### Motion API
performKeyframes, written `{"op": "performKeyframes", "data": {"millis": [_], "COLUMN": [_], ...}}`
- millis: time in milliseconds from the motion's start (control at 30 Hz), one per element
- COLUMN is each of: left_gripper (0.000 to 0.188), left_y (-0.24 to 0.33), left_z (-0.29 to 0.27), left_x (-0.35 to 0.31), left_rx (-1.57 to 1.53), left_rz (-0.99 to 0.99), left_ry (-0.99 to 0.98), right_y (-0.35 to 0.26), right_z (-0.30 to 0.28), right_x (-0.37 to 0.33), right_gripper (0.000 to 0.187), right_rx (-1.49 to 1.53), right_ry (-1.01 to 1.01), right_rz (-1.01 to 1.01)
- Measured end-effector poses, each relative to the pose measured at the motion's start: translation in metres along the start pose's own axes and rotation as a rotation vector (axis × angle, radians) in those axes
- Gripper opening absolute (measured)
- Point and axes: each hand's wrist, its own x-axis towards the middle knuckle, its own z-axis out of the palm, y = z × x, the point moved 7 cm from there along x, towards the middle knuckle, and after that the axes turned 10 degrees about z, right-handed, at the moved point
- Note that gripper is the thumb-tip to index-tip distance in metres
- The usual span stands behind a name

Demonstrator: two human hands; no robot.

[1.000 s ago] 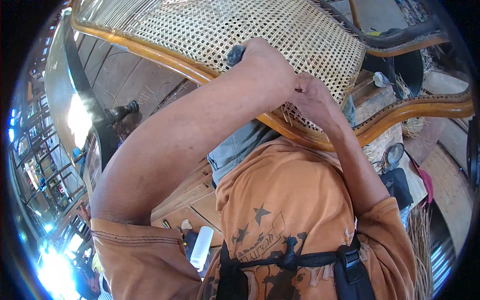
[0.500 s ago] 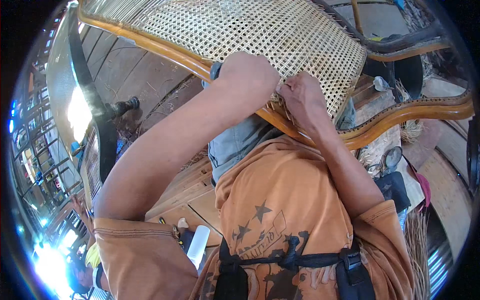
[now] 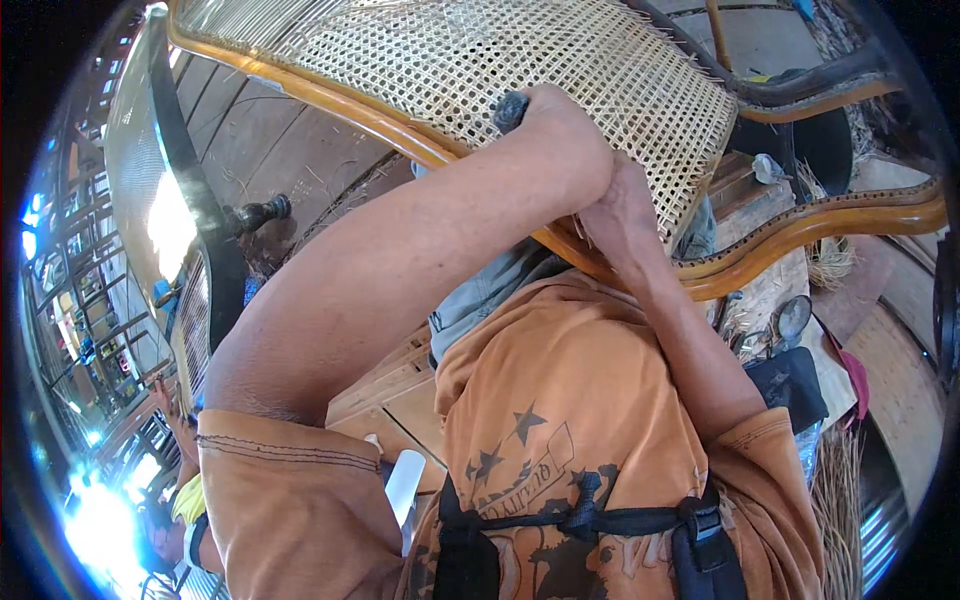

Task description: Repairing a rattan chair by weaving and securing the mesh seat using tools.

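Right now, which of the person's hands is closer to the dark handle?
Left: the left hand grips the dark handle; the right hand is lower, to its right.

floor: wooden planks [image 3: 245, 145] | left: dark-framed mesh panel [image 3: 138, 165] | lower left: glaring light [image 3: 100, 530]

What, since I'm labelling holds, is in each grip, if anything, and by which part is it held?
Left grip: a dark handle, held just behind its exposed rounded end; the rest is hidden. Right grip, by the cane webbing: cannot be told.
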Motion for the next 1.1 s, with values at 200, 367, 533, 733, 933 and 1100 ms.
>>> {"op": "performKeyframes", "data": {"millis": [200, 367, 533, 733, 933, 1100], "left_gripper": [0.020, 0.019, 0.018, 0.019, 0.026, 0.028], "left_y": [-0.004, -0.004, -0.022, -0.026, -0.032, -0.035], "left_z": [0.006, 0.006, 0.016, 0.021, 0.027, 0.027], "left_x": [-0.001, 0.001, -0.003, -0.002, -0.002, 0.004], "left_rx": [0.021, -0.002, -0.119, -0.146, -0.212, -0.241], "left_rz": [0.033, 0.025, -0.007, -0.026, -0.087, -0.134], "left_ry": [0.041, 0.049, 0.101, 0.128, -0.114, -0.122], "right_y": [0.005, 0.020, -0.008, -0.010, -0.020, -0.021], "right_z": [-0.003, 0.002, -0.008, -0.007, -0.009, -0.009], "right_x": [-0.001, 0.002, -0.002, -0.010, -0.014, -0.006], "right_gripper": [0.012, 0.014, 0.017, 0.018, 0.019, 0.020], "right_rx": [0.151, 0.225, -0.029, -0.229, -0.302, -0.331], "right_ry": [-0.024, -0.043, 0.019, 0.127, 0.191, 0.090], "right_rz": [0.013, -0.032, -0.020, 0.085, 0.043, 0.065]}}
